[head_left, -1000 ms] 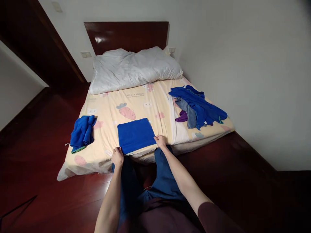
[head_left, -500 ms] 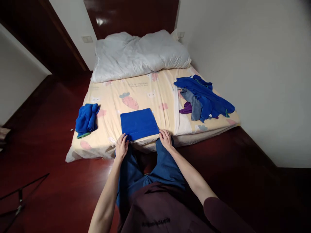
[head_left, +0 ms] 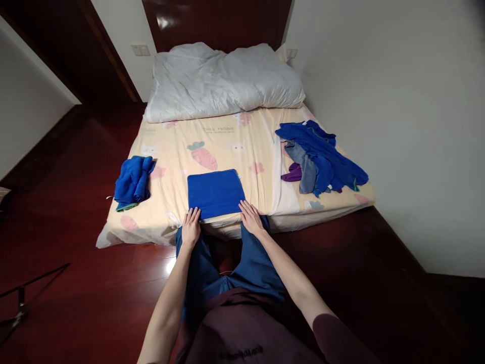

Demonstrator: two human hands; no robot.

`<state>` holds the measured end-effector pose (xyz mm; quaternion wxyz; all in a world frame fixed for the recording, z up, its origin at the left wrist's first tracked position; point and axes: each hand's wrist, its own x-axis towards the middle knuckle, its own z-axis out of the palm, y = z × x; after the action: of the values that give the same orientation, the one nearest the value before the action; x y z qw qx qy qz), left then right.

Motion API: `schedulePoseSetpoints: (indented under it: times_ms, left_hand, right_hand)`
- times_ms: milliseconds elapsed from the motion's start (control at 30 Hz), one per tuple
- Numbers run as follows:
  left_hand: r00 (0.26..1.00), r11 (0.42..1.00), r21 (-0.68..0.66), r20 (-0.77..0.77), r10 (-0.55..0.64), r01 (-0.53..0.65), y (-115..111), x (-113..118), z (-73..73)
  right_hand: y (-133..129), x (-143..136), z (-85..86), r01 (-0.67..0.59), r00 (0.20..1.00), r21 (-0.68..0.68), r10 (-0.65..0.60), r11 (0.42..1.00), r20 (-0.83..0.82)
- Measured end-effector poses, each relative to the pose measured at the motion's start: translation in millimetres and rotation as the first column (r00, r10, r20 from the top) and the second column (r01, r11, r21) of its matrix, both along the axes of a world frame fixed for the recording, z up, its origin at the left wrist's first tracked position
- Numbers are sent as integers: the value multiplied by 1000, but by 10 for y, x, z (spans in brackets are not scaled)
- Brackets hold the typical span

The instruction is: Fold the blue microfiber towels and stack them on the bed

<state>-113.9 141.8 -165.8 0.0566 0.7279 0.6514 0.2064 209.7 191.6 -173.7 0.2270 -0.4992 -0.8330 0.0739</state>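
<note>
- Folded blue towel (head_left: pixel 215 192) lies flat on the bed (head_left: pixel 246 146), at its near edge, centred before the person.
- Left hand (head_left: pixel 190 228) rests palm-down at the towel's near-left corner, fingers extended and close together, gripping nothing.
- Right hand (head_left: pixel 250 218) sits likewise at the near-right corner, fingers slightly spread.
- Towel lies directly beyond both sets of fingertips; long axis runs left-right; both hands equally near.
- Heap of unfolded cloths (head_left: pixel 322 159) to the right; bundled blue cloth (head_left: pixel 132 182) to the left.

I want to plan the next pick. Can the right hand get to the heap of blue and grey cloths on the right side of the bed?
Probably yes. The right hand rests open at the folded blue towel, and only bare bedsheet lies between it and the heap of cloths; leaning may be needed.
</note>
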Motion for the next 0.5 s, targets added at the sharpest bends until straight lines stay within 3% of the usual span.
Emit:
schedulePoseSetpoints:
  times_ms: [233,500]
  left_hand:
    - [1000,1000,6,20,-6,6,56,-55,-40]
    - [1000,999,-39,15,-4,5,68,-50,21]
  right_hand:
    - [115,-46,31,56,997,20,-55,998,-48]
    - [263,-90,92,-33,999,19,33,999,1]
